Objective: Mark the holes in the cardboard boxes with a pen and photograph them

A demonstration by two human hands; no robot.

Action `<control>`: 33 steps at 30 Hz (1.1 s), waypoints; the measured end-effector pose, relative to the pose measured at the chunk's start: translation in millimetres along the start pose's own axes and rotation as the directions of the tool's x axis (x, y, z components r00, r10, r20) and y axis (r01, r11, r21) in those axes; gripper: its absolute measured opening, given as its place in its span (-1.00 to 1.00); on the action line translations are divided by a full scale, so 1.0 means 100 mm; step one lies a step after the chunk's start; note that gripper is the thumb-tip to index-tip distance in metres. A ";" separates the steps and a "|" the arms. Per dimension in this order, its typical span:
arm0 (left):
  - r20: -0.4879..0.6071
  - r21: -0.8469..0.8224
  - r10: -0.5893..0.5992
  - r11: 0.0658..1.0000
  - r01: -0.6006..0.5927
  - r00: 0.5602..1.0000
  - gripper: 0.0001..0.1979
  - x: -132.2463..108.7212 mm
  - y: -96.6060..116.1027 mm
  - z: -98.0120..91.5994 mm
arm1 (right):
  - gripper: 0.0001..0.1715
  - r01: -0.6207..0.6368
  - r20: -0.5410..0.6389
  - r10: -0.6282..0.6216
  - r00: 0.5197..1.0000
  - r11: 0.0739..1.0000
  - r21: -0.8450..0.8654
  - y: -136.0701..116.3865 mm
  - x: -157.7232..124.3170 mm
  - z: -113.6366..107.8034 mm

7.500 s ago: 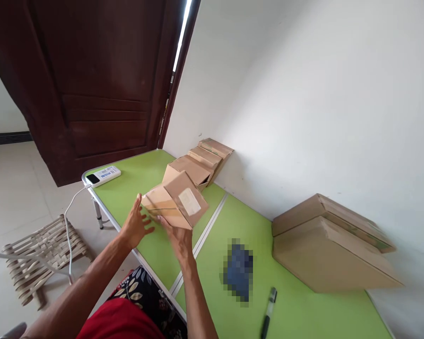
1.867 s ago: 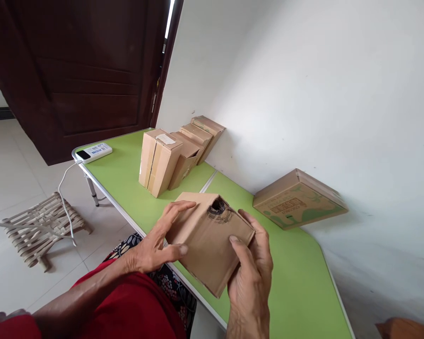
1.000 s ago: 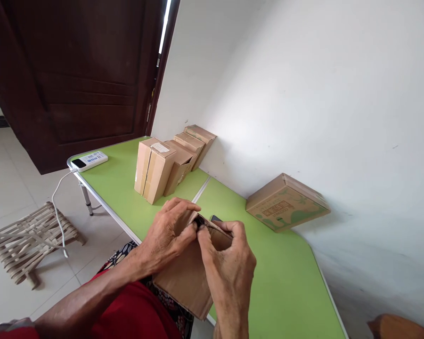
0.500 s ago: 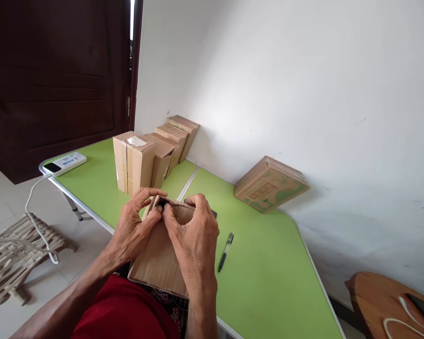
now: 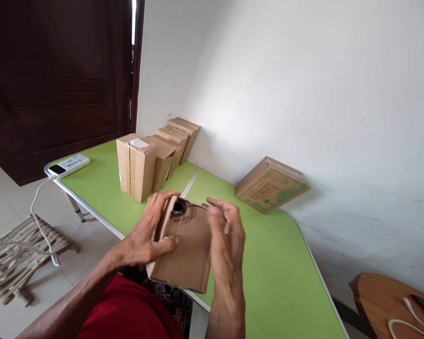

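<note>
A small brown cardboard box [image 5: 187, 254] is tilted over the table's near edge. A ragged dark hole [image 5: 179, 207] is in its upper left corner, with black scribbled rings around it. My left hand [image 5: 153, 235] grips the box's left side, its thumb across the front face and its fingers over the top edge. Beside the box's upper right edge is my right hand [image 5: 226, 235], fingers apart and partly blurred, with nothing visible in it. I cannot tell whether it touches the box.
Several cardboard boxes [image 5: 141, 165] stand in a row at the back left of the green table [image 5: 279, 273]. A printed carton [image 5: 272, 186] leans against the wall at right. A white device [image 5: 70, 165] with a cable lies at the left corner. Beyond are a woven stool [image 5: 24, 259] and a wooden seat [image 5: 392, 301].
Both hands were pinching at the box's top corner. My right hand has moved off to the right, and my left thumb has slid down, uncovering the hole. The pen is now out of sight.
</note>
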State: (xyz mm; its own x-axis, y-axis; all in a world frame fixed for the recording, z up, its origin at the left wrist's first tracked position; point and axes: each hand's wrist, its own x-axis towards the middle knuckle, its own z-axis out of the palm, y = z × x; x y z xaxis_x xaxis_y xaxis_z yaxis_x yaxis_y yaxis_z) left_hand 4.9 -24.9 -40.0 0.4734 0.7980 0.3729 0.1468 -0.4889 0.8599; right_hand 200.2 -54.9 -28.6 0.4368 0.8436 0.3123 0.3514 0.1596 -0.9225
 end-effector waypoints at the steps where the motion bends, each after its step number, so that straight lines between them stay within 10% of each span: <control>1: -0.004 -0.011 -0.009 1.000 0.009 1.000 -0.24 0.01 -0.01 0.00 | -0.34 -0.056 -0.063 0.056 0.996 0.998 0.008 0.13 0.00 -0.08; 8: -0.001 -0.068 -0.055 0.996 0.055 0.998 -0.27 0.07 -0.03 -0.03 | -0.33 -0.518 -0.285 0.434 0.855 0.671 -0.531 1.17 -0.07 -0.68; 16: -0.011 -0.065 -0.054 0.996 0.053 0.998 -0.22 0.09 -0.02 -0.01 | -0.46 -0.554 -0.222 0.517 0.827 0.677 -0.485 1.54 0.00 -0.79; 20: -0.010 -0.075 -0.058 0.996 0.057 0.998 -0.21 0.09 0.00 -0.02 | -0.43 -0.495 -0.237 0.446 0.863 0.840 -0.223 1.24 -0.01 -0.85; 24: -0.001 -0.058 -0.046 0.997 0.046 0.999 -0.22 0.10 0.04 0.00 | -0.48 -0.156 -0.263 0.260 0.929 0.920 0.359 0.48 -0.10 -0.64; 28: 0.010 -0.033 -0.022 0.999 0.023 1.000 -0.21 0.12 0.07 0.03 | -0.69 0.068 -0.101 -0.026 0.995 0.893 0.444 -0.09 -0.20 -0.17; 33: -0.015 -0.029 -0.011 1.000 0.010 1.000 -0.20 0.10 0.03 0.04 | -0.82 0.183 -0.079 -0.166 0.983 0.914 0.361 -0.11 -0.28 0.13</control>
State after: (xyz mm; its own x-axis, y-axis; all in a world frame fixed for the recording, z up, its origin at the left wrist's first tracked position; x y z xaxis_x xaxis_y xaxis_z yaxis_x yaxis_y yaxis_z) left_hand 14.1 -19.8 -35.2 0.4590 0.8084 0.3686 0.1266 -0.4701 0.8735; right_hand 173.0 -73.4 -29.8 0.4368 0.7622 0.4777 0.1021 0.4856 -0.8682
